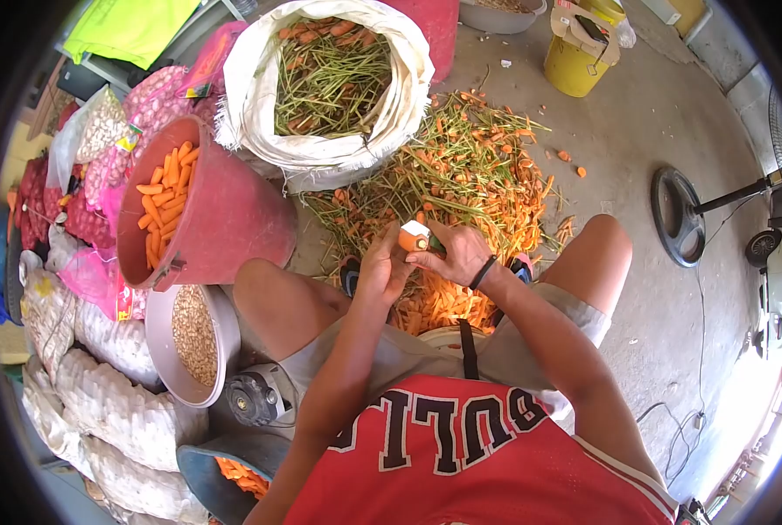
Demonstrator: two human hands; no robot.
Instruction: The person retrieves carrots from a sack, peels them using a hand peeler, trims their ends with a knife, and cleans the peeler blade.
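Observation:
In front of my knees, my left hand (380, 267) is closed around a carrot (415, 245) whose cut end faces me. My right hand (463, 255) meets it from the other side, fingers wrapped round a green-handled tool (437, 246). A bright flat surface shows at the carrot's top; whether it is the tool's blade I cannot tell. Below the hands lies a heap of orange peelings (439, 302). Beyond them spreads a pile of green stalks and carrot ends (487, 166).
Left stands a red tub (225, 210) of peeled carrots. Behind it is a white sack (413, 105) of stalks. A basin (225, 315), a blue bucket (200, 477) and filled bags (120, 398) line my left. A yellow bucket (573, 72) and fan stand (678, 217) are right.

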